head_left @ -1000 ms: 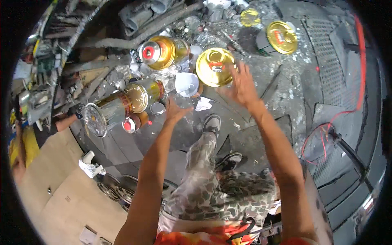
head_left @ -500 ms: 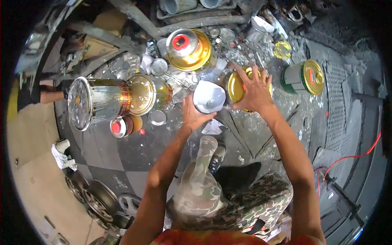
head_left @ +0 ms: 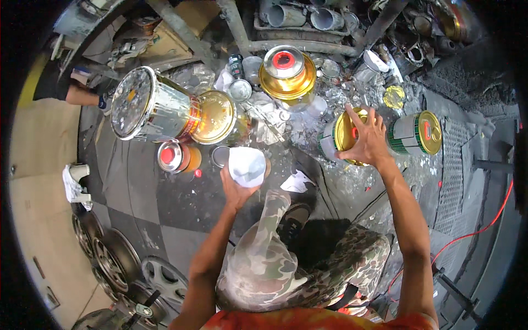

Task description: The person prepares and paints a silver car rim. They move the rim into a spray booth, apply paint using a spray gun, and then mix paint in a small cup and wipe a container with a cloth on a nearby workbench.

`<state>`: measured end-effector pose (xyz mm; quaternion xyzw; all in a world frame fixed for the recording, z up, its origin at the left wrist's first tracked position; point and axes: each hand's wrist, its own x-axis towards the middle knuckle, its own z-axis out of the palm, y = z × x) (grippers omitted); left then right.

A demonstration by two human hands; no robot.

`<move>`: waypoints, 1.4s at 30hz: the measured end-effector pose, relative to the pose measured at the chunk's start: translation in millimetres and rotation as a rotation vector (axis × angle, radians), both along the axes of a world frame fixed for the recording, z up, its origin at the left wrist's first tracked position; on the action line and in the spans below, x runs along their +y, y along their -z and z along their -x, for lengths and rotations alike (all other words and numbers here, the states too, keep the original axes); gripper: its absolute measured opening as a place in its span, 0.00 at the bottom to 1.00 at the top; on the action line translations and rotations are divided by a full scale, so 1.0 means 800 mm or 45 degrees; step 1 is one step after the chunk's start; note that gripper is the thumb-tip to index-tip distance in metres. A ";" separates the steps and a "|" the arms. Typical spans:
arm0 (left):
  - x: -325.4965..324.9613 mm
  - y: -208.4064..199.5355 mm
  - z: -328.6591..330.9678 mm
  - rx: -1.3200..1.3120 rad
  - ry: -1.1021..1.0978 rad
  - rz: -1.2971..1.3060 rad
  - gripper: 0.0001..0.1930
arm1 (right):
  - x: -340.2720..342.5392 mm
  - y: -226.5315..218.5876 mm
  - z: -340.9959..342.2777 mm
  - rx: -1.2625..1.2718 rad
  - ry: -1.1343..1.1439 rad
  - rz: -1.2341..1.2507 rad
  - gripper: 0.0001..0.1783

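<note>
A white cup with an uneven rim and a greyish inside is gripped by my left hand, whose fingers wrap round its near side. My right hand spans the top of a green-and-white can with a gold lid, thumb on one side and fingers over the far rim. Part of the lid and its red cap is covered by that hand. A similar green-and-white can with a gold lid stands just to the right. Beside the cup, on the floor, lies a round lid.
A large paint-splattered can and a gold-lidded can stand left, near a small red-capped bottle. Farther off, a silver red-capped can sits on a big gold-lidded one. Wheel rims lie lower left; a red hose runs right.
My left hand has carried the white cup left and nearer to me, away from the can under my right hand. The view has shifted; the right hand stays at the same can.
</note>
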<state>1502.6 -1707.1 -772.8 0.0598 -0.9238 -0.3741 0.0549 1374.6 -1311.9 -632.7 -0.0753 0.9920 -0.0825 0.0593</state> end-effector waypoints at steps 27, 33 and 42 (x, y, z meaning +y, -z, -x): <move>0.143 -0.119 0.343 -0.222 0.247 0.125 0.93 | -0.115 0.065 -0.105 -0.343 -0.042 0.785 0.24; 0.147 -0.096 0.362 -0.183 0.345 0.275 0.97 | -0.167 0.171 -0.043 -0.310 -0.018 0.677 0.24; 0.165 -0.104 0.371 -0.162 0.349 0.395 0.90 | -0.266 0.223 0.077 -0.227 0.075 0.455 0.21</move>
